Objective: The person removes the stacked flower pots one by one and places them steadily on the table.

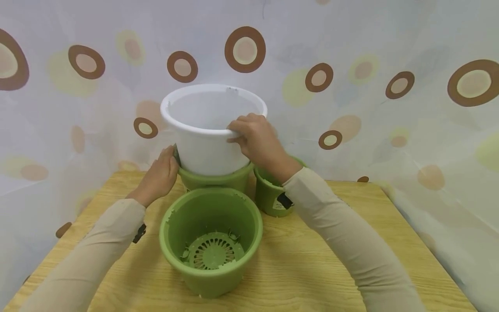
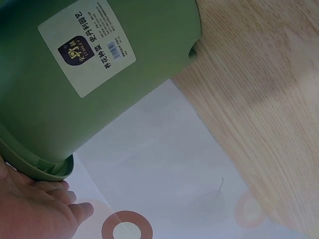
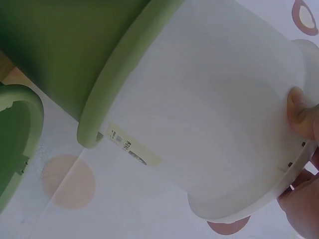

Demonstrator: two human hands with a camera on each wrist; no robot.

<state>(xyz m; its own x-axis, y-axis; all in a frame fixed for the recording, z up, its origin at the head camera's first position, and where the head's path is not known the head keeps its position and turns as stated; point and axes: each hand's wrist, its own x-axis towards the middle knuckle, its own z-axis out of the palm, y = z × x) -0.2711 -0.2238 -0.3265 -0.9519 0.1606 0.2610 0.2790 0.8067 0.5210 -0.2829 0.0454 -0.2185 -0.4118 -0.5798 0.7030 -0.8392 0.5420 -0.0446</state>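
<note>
A white plastic flower pot [image 1: 212, 151] stands partly inside a green flower pot [image 1: 191, 180], its lower end below the green rim. My right hand [image 1: 259, 141] grips the white pot's rim at the near right. In the right wrist view the thumb [image 3: 299, 112] presses the white wall while the fingers curl round the rim. At the green pot's left side, my left hand [image 1: 157, 177] touches the rim with its fingers extended. The left wrist view shows that pot's label [image 2: 87, 47] and the fingers [image 2: 62, 194] against its rim.
Nearer on the wooden table [image 1: 304, 268] stands another green pot [image 1: 210, 286] with a slotted bottom. A smaller green pot [image 1: 269, 197] is at the back right, partly behind my right forearm. A wall covering [image 1: 351, 43] with ring patterns rises behind the table.
</note>
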